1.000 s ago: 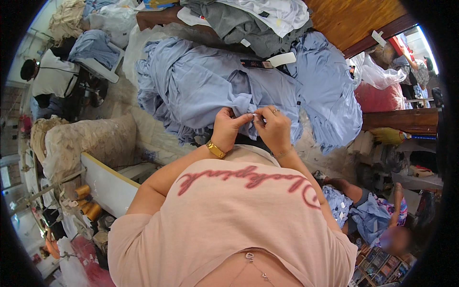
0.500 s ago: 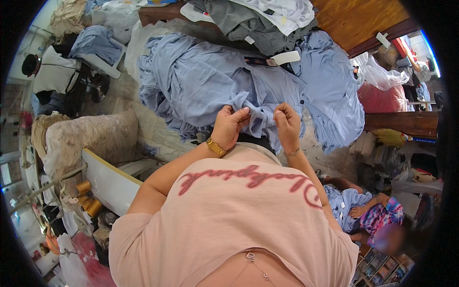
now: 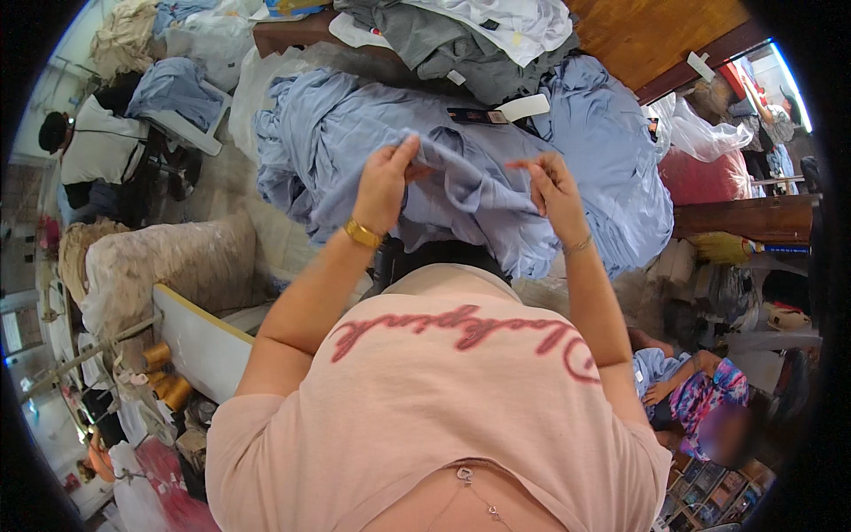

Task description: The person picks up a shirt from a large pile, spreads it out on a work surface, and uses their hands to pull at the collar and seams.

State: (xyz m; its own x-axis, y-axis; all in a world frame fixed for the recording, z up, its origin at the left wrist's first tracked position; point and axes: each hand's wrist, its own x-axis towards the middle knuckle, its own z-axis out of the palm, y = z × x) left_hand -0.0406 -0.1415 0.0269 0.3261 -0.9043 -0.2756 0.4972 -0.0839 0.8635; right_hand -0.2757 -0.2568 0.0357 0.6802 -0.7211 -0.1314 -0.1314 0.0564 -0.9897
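Observation:
A light-blue garment lies across my lap and its edge is raised in a loose fold between my hands. My left hand, with a gold watch at the wrist, is closed in a pinch on that raised edge. Opposite it, my right hand hovers at the right side of the fold, its index finger reaching left and the other fingers curled in. Whatever those curled fingers hold, if anything, is hidden. Just beyond the hands, a black tag and a white tag rest on the blue cloth.
More blue garments heap up to the right. Grey and white garments are piled at the far side. A white board with a yellow edge and thread cones stand left. One person sits at lower right, another at far left.
My hands have moved apart and farther from my body. The left has lifted the cloth's edge up and to the left; the right has shifted slightly right.

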